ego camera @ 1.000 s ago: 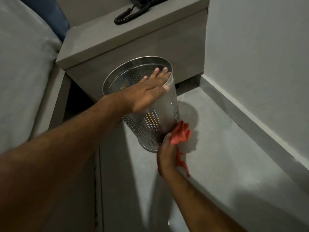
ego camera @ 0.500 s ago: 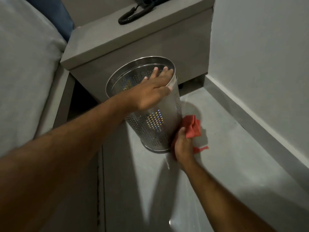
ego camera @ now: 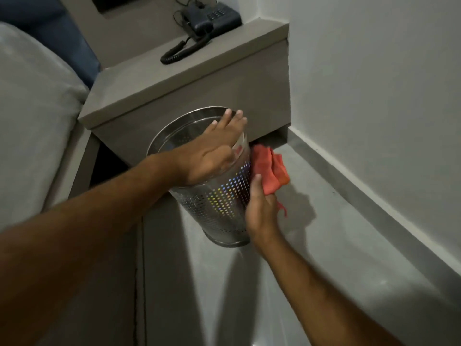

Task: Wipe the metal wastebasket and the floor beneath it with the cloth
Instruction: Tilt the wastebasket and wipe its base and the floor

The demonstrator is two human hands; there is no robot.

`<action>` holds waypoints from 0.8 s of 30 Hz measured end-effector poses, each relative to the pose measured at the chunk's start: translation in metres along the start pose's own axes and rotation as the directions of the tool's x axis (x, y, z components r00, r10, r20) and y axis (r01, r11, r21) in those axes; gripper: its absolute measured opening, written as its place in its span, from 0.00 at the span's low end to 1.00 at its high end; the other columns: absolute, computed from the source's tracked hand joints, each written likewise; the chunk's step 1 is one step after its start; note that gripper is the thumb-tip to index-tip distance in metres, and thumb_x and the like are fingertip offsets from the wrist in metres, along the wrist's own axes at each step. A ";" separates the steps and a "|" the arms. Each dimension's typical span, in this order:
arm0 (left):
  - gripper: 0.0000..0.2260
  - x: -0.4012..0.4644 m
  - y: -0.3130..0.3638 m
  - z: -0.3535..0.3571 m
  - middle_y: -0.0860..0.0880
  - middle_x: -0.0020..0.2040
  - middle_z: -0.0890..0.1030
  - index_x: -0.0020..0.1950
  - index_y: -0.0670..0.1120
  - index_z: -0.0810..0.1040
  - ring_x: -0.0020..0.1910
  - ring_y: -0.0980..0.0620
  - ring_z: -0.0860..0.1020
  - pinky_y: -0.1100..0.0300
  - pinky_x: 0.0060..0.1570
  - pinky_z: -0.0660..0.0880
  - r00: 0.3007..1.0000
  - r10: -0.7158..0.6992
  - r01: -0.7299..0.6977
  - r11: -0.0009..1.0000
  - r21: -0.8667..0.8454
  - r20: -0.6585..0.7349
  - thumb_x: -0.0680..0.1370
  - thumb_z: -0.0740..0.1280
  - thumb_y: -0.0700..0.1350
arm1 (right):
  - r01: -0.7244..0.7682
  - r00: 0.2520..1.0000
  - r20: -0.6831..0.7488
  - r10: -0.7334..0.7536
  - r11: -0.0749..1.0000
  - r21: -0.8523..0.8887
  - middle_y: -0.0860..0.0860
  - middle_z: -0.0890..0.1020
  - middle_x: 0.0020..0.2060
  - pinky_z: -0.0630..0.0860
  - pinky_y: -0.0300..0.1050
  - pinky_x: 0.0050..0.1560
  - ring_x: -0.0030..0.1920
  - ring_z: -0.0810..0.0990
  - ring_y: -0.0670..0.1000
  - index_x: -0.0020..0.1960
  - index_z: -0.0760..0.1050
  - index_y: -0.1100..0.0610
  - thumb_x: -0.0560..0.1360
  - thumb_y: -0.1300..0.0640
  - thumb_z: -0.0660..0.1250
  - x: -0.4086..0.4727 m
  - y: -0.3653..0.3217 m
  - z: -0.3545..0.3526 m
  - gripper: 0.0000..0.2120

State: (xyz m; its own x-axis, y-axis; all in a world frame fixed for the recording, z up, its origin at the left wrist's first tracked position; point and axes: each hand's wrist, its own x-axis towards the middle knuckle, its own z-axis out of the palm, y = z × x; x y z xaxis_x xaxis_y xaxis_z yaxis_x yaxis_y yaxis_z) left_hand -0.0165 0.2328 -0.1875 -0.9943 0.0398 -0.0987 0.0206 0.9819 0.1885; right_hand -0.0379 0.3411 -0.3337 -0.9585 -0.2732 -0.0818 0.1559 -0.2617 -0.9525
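Grey floor [ego camera: 324,270] fills the corner between a pale wall [ego camera: 374,83] on the right and a bed [ego camera: 32,108] on the left, with a skirting strip along the wall's foot. Against the back stands a grey nightstand [ego camera: 187,96], and on its top sits a dark phone [ego camera: 212,18] with a coiled cord trailing toward the front edge.

Just in front of the nightstand the perforated metal bin [ego camera: 219,203] stands on the floor, its open top leaning toward the nightstand, its base nearer the camera. The left hand [ego camera: 212,153] lies flat across the rim, fingers [ego camera: 233,118] straight and together, their tips reaching over the far edge; it presses down rather than grips. A small label shows on the bin's side just under that hand.

The right hand [ego camera: 260,208] is against the bin's right side, closed on a red cloth [ego camera: 270,171]. The cloth bunches above the fingertips, pressed to the upper right wall of the bin just below the rim, and a loose thread hangs down past the knuckles. Its shadow falls on the floor beside the bin.
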 end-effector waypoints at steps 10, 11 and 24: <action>0.30 0.005 0.004 0.006 0.47 0.80 0.50 0.78 0.44 0.54 0.78 0.54 0.45 0.60 0.75 0.40 0.997 -0.047 0.030 0.974 -0.226 -0.068 0.75 0.47 0.46 | -0.358 0.927 -0.190 0.324 0.914 -0.189 0.66 0.74 0.74 0.60 0.41 0.79 0.76 0.71 0.58 0.76 0.69 0.67 0.86 0.57 0.58 -0.013 0.077 -0.016 0.22; 0.30 0.006 0.005 0.007 0.47 0.80 0.50 0.78 0.44 0.54 0.78 0.55 0.45 0.60 0.75 0.40 0.996 -0.050 0.031 0.970 -0.241 -0.071 0.75 0.47 0.46 | -0.423 0.904 -0.160 0.396 0.884 -0.200 0.66 0.74 0.73 0.63 0.46 0.77 0.75 0.72 0.60 0.76 0.69 0.65 0.86 0.55 0.57 -0.010 0.078 -0.022 0.22; 0.28 0.006 0.005 0.007 0.47 0.80 0.51 0.77 0.46 0.56 0.78 0.53 0.43 0.56 0.76 0.39 0.991 -0.095 0.066 0.962 -0.264 -0.096 0.76 0.45 0.47 | -0.327 0.945 -0.080 0.317 0.910 -0.257 0.61 0.80 0.68 0.67 0.42 0.69 0.72 0.76 0.60 0.74 0.73 0.61 0.86 0.53 0.58 0.012 0.064 -0.032 0.20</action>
State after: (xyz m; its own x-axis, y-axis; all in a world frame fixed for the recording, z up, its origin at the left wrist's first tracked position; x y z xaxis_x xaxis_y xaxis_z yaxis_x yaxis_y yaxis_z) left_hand -0.0211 0.2393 -0.1939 -0.9972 -0.0711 -0.0220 -0.0736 0.8984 0.4330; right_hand -0.0471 0.3509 -0.4050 -0.8756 -0.2672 -0.4025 0.3935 0.0887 -0.9150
